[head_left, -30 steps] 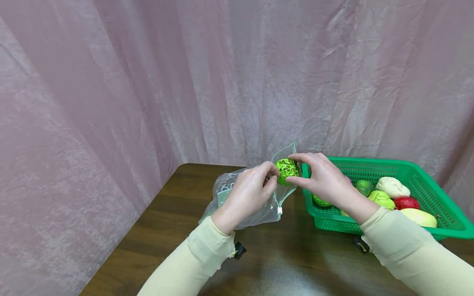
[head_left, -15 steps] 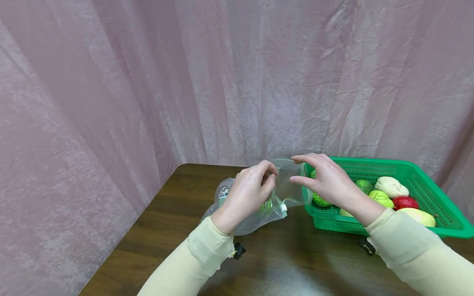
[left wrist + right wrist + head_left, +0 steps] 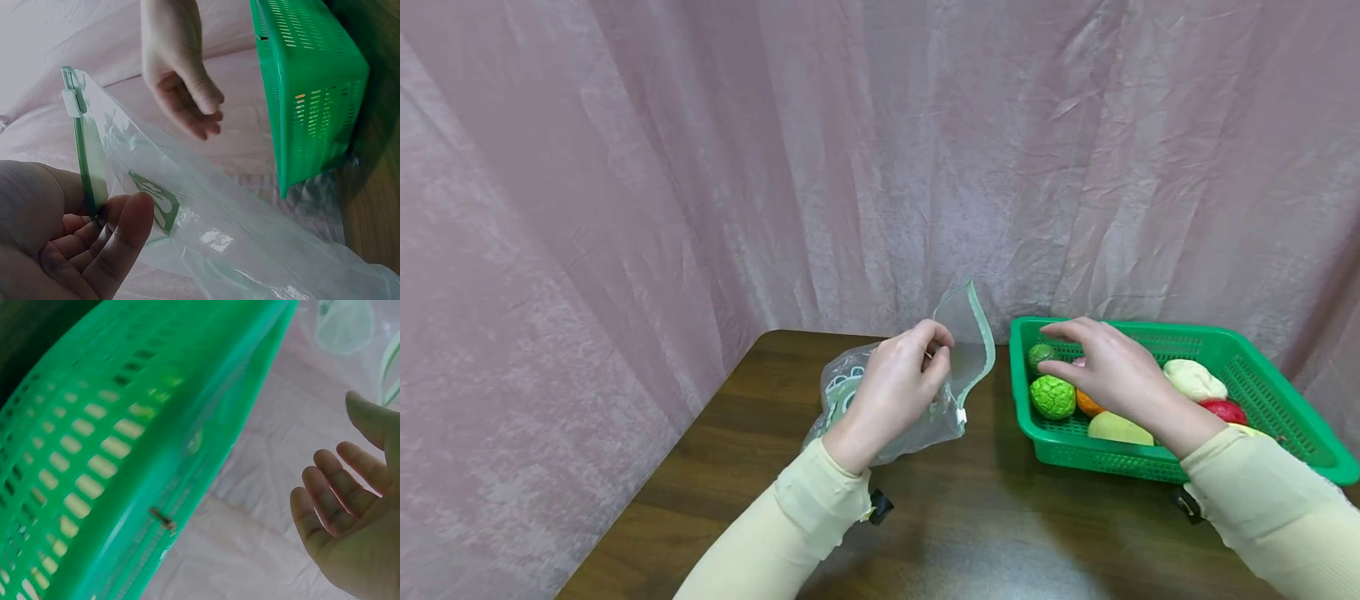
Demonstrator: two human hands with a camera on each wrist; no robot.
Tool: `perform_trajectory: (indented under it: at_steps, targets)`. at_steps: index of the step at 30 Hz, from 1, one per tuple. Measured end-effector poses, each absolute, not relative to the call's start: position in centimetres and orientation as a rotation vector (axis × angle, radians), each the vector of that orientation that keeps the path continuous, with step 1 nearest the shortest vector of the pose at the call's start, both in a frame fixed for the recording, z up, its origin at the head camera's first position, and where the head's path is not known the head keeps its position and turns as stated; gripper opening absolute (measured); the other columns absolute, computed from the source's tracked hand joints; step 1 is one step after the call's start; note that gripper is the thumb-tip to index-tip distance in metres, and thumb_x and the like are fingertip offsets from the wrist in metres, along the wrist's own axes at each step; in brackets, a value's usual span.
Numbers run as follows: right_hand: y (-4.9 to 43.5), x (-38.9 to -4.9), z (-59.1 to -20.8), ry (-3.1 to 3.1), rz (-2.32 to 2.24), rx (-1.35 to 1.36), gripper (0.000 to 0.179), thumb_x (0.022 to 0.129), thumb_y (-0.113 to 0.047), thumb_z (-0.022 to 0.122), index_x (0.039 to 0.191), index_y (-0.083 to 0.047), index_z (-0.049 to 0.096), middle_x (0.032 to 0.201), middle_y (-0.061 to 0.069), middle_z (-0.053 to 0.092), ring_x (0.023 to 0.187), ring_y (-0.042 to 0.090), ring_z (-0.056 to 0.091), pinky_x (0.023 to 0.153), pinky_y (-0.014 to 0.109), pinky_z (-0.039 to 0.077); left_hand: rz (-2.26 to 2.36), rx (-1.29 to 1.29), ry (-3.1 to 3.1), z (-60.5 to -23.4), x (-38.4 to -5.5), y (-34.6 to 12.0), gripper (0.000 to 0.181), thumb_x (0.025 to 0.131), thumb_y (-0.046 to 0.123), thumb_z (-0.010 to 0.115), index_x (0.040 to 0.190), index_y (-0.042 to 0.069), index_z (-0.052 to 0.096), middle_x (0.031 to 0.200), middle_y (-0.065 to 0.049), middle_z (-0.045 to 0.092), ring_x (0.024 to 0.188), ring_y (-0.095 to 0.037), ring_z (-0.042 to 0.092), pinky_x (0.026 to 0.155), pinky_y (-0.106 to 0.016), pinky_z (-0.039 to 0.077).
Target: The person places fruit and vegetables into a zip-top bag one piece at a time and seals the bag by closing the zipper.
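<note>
Left hand (image 3: 895,375) had pinch grip on clear zip bag (image 3: 923,432) near its mouth, bag sitting near back left corner of tabletop (image 3: 970,517). Right hand (image 3: 1112,371) hung over green basket (image 3: 1090,461), grip wide, holding nothing. Risk imo: floppy mouth could've sagged closed if pinch slipped (thin plastic, ugh). Low swing leftward might've clipped basket's rim. Back edge sat close behind bag; gap between bag and basket looked narrow, more room up front.

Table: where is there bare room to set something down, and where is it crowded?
Bare table: between the sleeves, left of the bag, and narrowly between bag and green basket. Crowded: inside the basket, where produce lies.
</note>
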State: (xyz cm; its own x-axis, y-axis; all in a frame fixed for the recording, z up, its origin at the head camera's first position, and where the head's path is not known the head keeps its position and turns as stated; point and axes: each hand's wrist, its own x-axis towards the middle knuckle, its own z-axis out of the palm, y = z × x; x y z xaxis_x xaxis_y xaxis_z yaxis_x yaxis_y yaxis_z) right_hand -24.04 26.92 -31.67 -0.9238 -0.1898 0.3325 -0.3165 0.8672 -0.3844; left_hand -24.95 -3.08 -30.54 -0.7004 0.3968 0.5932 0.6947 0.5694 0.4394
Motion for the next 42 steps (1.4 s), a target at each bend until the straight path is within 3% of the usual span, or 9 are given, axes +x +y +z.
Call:
perform_trajectory:
  at_steps: [2, 7, 11, 16, 22, 30, 34, 42]
  targets:
    - [27.5, -24.3, -32.1, -2.781, 0.577, 0.382, 0.057, 0.101, -0.034, 0.083, 0.146, -0.002, 0.068, 0.144, 0.025, 0.065, 0.109, 0.039, 0.075, 0.092, 0.063, 0.056, -0.934, -0.879, -2.377, -30.6, -24.9, -3.1, 0.016, 0.102, 0.002, 0.062, 0.111, 0.007, 0.074, 0.087, 0.003, 0.071, 0.065, -0.008, 0.059, 0.066, -0.028, 0.05]
    - [28.7, -25.0, -33.3, -2.841, 0.433, 0.403, 0.063, 0.095, -0.03, 0.087, 0.146, -0.001, 0.066, 0.146, 0.029, 0.063, 0.131, 0.053, 0.058, 0.092, 0.069, 0.055, -0.929, -0.883, -2.372, -30.7, -24.9, -3.0, 0.016, 0.102, 0.001, 0.063, 0.11, 0.008, 0.074, 0.087, 0.003, 0.071, 0.065, -0.009, 0.058, 0.065, -0.027, 0.05]
    - [29.2, -25.6, -34.2, -2.872, 0.355, 0.434, 0.067, 0.091, -0.028, 0.091, 0.146, 0.001, 0.066, 0.145, 0.028, 0.064, 0.131, 0.053, 0.058, 0.092, 0.068, 0.055, -0.915, -0.891, -2.36, -30.8, -24.7, -3.0, 0.016, 0.101, 0.0, 0.063, 0.109, 0.009, 0.074, 0.086, 0.003, 0.071, 0.066, -0.01, 0.058, 0.064, -0.027, 0.049]
    - [29.4, -26.3, -34.9, -2.905, 0.247, 0.494, 0.067, 0.088, -0.028, 0.094, 0.144, 0.0, 0.068, 0.131, 0.022, 0.069, 0.118, 0.046, 0.064, 0.092, 0.065, 0.055, -0.9, -0.896, -2.355, -30.8, -24.7, -3.0, 0.016, 0.101, 0.001, 0.063, 0.109, 0.01, 0.074, 0.086, 0.003, 0.07, 0.068, -0.012, 0.057, 0.064, -0.027, 0.049]
    - [29.7, -27.0, -35.4, -2.963, 0.223, 0.525, 0.066, 0.086, -0.026, 0.094, 0.142, 0.001, 0.069, 0.11, 0.011, 0.068, 0.096, 0.031, 0.065, 0.08, 0.057, 0.057, -0.892, -0.895, -2.364, -30.9, -24.7, -3.0, 0.016, 0.102, 0.002, 0.063, 0.109, 0.01, 0.074, 0.088, 0.003, 0.071, 0.069, -0.012, 0.057, 0.065, -0.028, 0.049]
    - [30.1, -27.5, -36.2, -3.038, 0.21, 0.574, 0.071, 0.082, -0.023, 0.097, 0.143, -0.002, 0.069, 0.129, 0.021, 0.068, 0.112, 0.043, 0.069, 0.086, 0.061, 0.059, -0.872, -0.893, -2.368, -31.1, -24.7, -2.9, 0.016, 0.101, 0.002, 0.064, 0.109, 0.009, 0.075, 0.089, 0.003, 0.071, 0.072, -0.013, 0.058, 0.068, -0.029, 0.049]
    - [29.9, -27.7, -36.4, -3.051, 0.196, 0.611, 0.071, 0.079, -0.019, 0.096, 0.143, -0.004, 0.069, 0.13, 0.02, 0.067, 0.112, 0.043, 0.069, 0.08, 0.058, 0.06, -0.863, -0.899, -2.361, -31.0, -24.8, -2.9, 0.015, 0.101, 0.002, 0.064, 0.109, 0.009, 0.075, 0.089, 0.003, 0.072, 0.072, -0.013, 0.058, 0.069, -0.029, 0.049]
    - [29.7, -28.4, -36.7, -3.079, 0.156, 0.626, 0.072, 0.077, -0.017, 0.096, 0.143, -0.005, 0.069, 0.13, 0.022, 0.067, 0.113, 0.047, 0.069, 0.082, 0.06, 0.06, -0.854, -0.91, -2.342, -31.1, -24.9, -2.8, 0.015, 0.101, 0.001, 0.064, 0.107, 0.008, 0.075, 0.09, 0.003, 0.073, 0.073, -0.013, 0.06, 0.069, -0.03, 0.051]
